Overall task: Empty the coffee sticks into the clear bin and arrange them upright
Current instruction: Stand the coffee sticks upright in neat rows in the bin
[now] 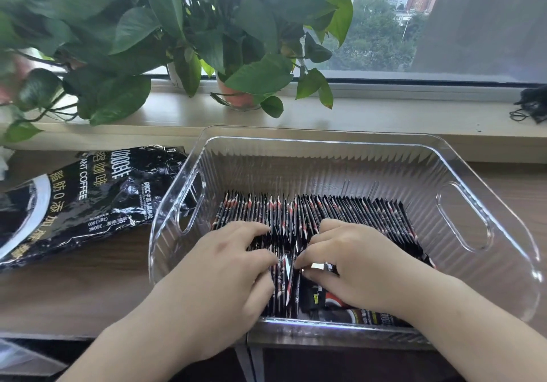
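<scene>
Inside the bin (340, 157), sticks (340, 213) stand upright in a row from 9 to 3 o'clock. Both hands, left (228, 263) and right (352, 260), lie curled on the near sticks, fingertips seemingly pinching a few between them. At 9 o'clock outside lies the bag (77, 198).

Clear bin (461, 174): transparent ribbed plastic, glossy. Coffee sticks (340, 213): shiny black foil-like film. Coffee bag (88, 198), left of frame: crinkled glossy film. Counter (74, 290): matt wood grain.
</scene>
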